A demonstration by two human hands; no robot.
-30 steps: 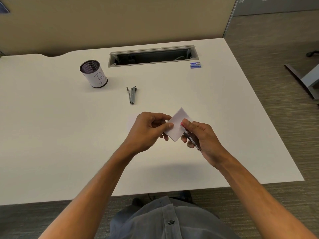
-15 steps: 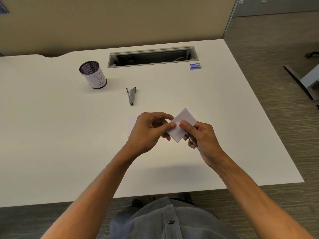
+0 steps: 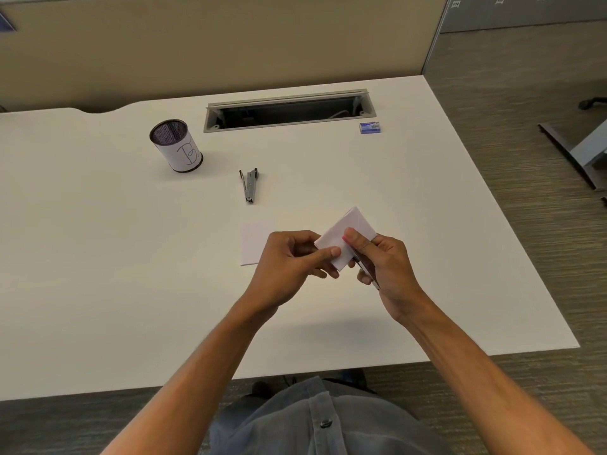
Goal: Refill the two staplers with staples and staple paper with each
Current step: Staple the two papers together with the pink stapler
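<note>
Stapling folded paper [image 3: 348,239] now, left hand [image 3: 289,257] pinching it, right hand [image 3: 384,264] gripping one stapler [image 3: 366,269]; guessing second stapler [image 3: 250,187] at 11 o'clock still waits.

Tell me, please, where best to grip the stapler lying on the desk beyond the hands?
Grip the stapler across its narrow closed end, nearest you, coming from above. It lies flat, lengthwise toward you, its arms splaying apart at the far end, with bare desk on both sides.

Both bare forearms reach forward from the near edge and converge at centre. The left hand [image 3: 289,264] pinches with thumb and curled fingers; the right hand [image 3: 382,266] grips, thumb extended toward the left.
</note>
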